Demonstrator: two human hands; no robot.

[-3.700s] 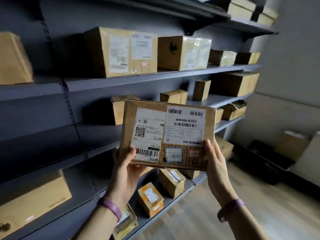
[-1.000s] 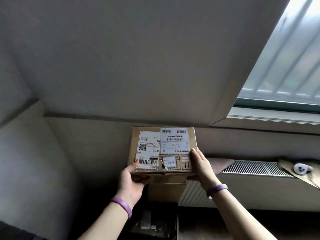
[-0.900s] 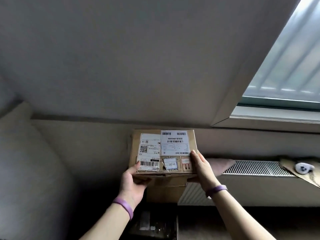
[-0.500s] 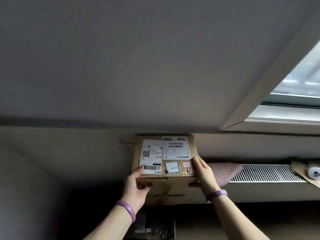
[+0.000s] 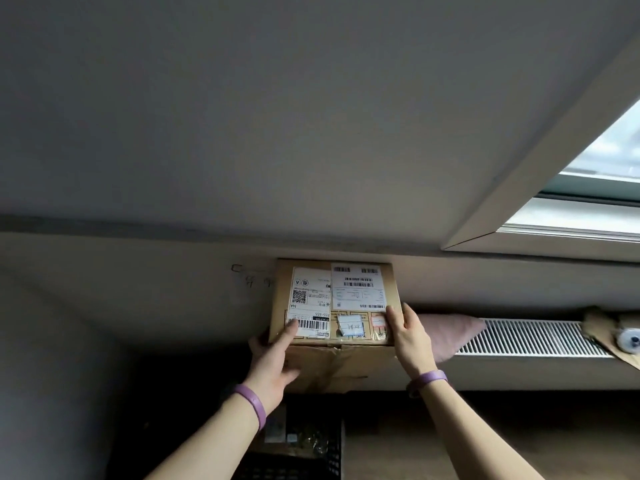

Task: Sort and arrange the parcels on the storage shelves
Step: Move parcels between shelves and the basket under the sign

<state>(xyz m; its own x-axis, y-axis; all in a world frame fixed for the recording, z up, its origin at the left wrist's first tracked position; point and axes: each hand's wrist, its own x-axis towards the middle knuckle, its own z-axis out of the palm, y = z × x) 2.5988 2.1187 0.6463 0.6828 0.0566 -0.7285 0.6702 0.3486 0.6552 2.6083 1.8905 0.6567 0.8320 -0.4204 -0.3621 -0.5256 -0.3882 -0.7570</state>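
A brown cardboard parcel with two white shipping labels and a small blue-edged sticker rests against the beige wall, on top of a larger cardboard box. My left hand holds its lower left corner, thumb on the barcode label and fingers round the left edge. My right hand grips the lower right edge, thumb on the front. Both wrists wear purple bands. No storage shelves are in view.
A black crate with small items stands on the floor under the boxes. To the right lie a pink cushion and a white radiator grille, with a white roll on cardboard. A window is upper right.
I have turned from the shelves to the wall with the parcel. Over the last second the parcel has moved toward the wall and settled on the larger box; both hands stay on it.
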